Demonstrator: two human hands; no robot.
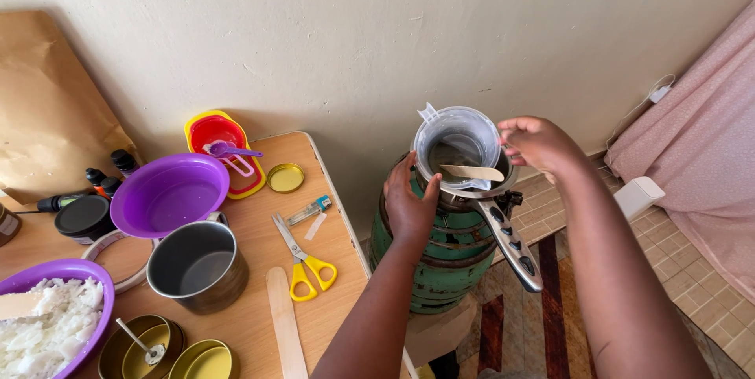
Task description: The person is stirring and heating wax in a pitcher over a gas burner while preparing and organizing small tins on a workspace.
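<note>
At the lower left of the frame a purple bowl (85, 273) holds white flakes, with gold tins (141, 344) below it. Just right stand a steel cup (197, 265), a wooden stick (285, 324) and yellow scissors (303, 261) on the table (346, 269). In the centre, your left hand (409, 204) presses flat, fingers together, against the pan (472, 194) on the green stove (440, 257). A clear jug (458, 143) sits in that pan, a wooden stirrer (472, 171) lying across it. At centre right your right hand (539, 143) curls its fingers onto the jug's rim.
</note>
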